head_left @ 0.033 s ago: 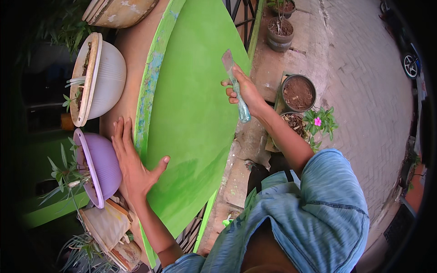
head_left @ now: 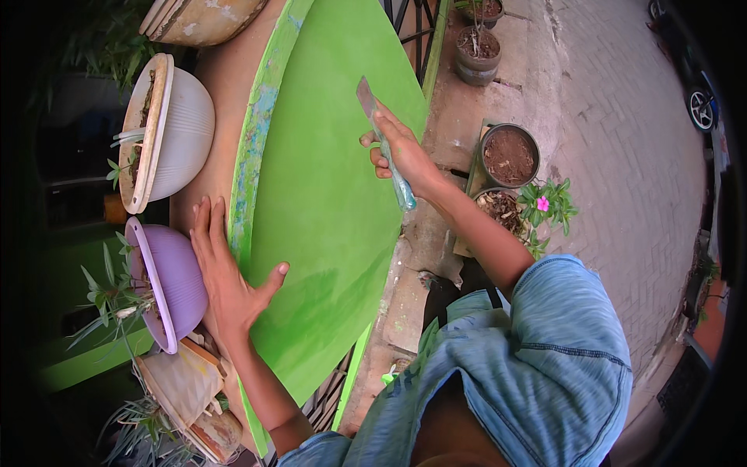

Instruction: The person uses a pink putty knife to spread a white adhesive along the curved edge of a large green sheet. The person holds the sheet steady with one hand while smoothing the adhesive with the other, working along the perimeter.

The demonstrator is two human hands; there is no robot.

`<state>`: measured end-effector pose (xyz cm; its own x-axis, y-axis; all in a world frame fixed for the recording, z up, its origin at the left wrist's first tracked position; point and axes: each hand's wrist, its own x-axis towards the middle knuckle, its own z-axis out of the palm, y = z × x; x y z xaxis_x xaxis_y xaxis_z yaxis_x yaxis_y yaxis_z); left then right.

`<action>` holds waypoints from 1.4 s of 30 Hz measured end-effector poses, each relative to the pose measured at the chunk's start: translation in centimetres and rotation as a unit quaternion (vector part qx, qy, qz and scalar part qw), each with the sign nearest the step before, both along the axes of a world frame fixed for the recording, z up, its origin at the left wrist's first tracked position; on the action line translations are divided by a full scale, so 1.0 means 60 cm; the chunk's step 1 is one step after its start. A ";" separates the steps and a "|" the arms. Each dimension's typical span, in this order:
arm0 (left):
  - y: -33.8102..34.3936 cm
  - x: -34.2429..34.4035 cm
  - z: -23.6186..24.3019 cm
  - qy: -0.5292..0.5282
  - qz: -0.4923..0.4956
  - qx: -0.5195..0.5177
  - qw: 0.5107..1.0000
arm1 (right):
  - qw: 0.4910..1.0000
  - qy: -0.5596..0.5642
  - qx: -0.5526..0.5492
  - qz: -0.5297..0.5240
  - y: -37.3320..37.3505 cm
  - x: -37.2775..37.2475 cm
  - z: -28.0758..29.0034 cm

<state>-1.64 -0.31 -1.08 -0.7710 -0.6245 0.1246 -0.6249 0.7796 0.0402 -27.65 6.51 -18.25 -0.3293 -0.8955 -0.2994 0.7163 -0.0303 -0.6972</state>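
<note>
In my right hand (head_left: 398, 152) is a scraper (head_left: 364, 95) with a flat grey blade and a bluish-green handle. My fingers wrap its middle, with the blade toward the top of the view and the handle end sticking out below my palm. The hand is over the bright green wall face (head_left: 334, 257); I cannot tell whether the blade touches it. My left hand (head_left: 226, 276) lies spread on the tan ledge top (head_left: 233, 101), fingers stretched and thumb out over the green edge. Beside those fingers stands a purple pot (head_left: 177, 272). Worn blue-grey patches show along the wall's green rim (head_left: 263, 109).
Along the ledge at left are a white pot (head_left: 187, 132) and a weathered pot (head_left: 206, 19). On the ground to the right stand a soil-filled pot (head_left: 510, 156) and a pink-flowered plant (head_left: 545, 204). Beyond them runs grey paving (head_left: 622, 194). A dark metal grille (head_left: 412, 35) adjoins the wall.
My right hand has shifted slightly left and a little up with the scraper, whose blade leans further left. My left hand is practically still.
</note>
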 end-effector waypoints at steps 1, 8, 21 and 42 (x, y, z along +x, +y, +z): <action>-0.001 0.001 -0.001 0.002 -0.003 0.002 1.000 | 0.997 0.065 -0.025 0.031 -0.006 0.027 0.023; -0.007 -0.011 -0.002 0.024 -0.019 0.008 0.999 | 0.882 0.412 -0.140 -0.179 -0.045 0.137 0.066; -0.006 -0.001 -0.003 0.024 -0.031 -0.003 0.999 | 0.857 0.456 -0.132 -0.199 -0.063 0.098 0.099; -0.009 -0.008 -0.009 0.026 -0.043 0.000 0.999 | 0.880 0.443 -0.082 -0.151 -0.091 0.001 0.114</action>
<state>-2.13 -0.87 -1.63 -0.8141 -0.5565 0.1659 -0.5530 0.8302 0.0706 -27.57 1.04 -11.39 -0.5987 -0.7346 0.3193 -0.1633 -0.2783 -0.9465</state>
